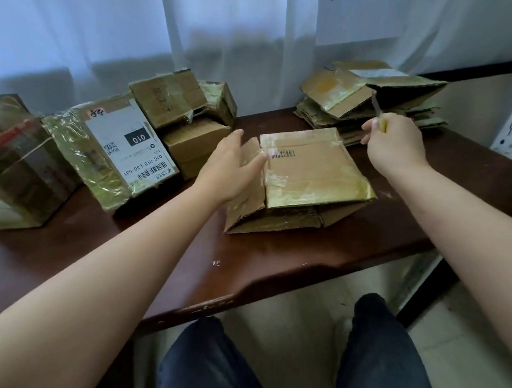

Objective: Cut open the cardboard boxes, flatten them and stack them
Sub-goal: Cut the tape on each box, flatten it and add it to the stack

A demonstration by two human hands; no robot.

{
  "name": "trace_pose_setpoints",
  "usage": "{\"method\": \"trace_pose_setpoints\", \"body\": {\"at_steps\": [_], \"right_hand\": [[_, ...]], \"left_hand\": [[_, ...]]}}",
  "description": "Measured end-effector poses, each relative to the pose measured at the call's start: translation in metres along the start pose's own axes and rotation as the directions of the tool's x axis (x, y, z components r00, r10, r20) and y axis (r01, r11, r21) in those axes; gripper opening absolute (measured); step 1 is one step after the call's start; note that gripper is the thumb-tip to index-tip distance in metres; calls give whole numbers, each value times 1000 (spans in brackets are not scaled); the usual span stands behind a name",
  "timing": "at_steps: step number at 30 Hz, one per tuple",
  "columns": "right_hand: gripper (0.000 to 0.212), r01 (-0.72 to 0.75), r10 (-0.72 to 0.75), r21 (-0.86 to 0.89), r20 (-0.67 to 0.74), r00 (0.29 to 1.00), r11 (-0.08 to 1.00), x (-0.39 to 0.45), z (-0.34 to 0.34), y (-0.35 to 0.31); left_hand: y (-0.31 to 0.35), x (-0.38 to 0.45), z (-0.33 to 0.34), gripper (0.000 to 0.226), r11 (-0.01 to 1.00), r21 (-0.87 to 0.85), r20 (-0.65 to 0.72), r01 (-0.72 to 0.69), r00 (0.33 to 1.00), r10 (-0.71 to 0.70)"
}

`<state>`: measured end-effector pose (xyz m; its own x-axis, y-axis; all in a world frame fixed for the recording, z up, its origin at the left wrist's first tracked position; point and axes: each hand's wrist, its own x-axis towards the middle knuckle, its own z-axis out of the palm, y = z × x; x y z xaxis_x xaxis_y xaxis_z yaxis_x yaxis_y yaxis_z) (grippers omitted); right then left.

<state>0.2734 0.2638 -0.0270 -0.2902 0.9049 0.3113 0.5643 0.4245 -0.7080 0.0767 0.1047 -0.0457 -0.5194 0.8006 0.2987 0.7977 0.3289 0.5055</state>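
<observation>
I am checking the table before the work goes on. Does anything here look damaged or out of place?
The table edge nearest the person is chipped, with small white scraps beside it. The box under the left hand is crushed and half collapsed, as expected here. The right hand holds the knife blade up.

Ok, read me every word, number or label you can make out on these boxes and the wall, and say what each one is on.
"010": black patch on the white label of the big taped box.
"010-010-L30-551": same label, printed upside down to the camera.
Barcode on the box under the hands: digits too small to read.
Red handwriting on the big box: not legible.
Handwritten paper sign on the wall: cut off, unreadable.
</observation>
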Motion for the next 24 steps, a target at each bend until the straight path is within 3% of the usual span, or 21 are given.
{"method": "trace_pose_setpoints", "body": {"at_steps": [5,8,13,16,18,21,23,24], "right_hand": [[55,-131,176,-185,255,951,974,-16,7,-2],[54,-171,188,-78,362,913,982,-24,16,2],[37,-326,214,350,323,922,878,-18,9,3],[18,-294,171,471,287,943,832,-11,-6,-2],[20,-236,126,498,245,961,835,1,-15,-1],[33,-102,44,378,159,986,920,31,-24,5],[47,-15,11,34,107,994,999,54,-32,6],[50,15,-5,-145,65,998,989,67,-37,6]], "left_hand": [[-9,-16,2,84,957,134,198,259,939,-282],[-6,-21,6,80,955,87,262,283,919,-296],[1,-14,3,83,969,-27,180,245,955,-236],[11,1,-3,82,971,-160,30,178,984,-175],[19,16,-8,79,955,-260,-44,145,986,-162],[36,46,-9,73,970,-238,-120,57,989,-88],[49,72,-5,72,976,-219,-153,20,987,-54],[56,85,-2,73,977,-213,-165,5,985,-41]]}}
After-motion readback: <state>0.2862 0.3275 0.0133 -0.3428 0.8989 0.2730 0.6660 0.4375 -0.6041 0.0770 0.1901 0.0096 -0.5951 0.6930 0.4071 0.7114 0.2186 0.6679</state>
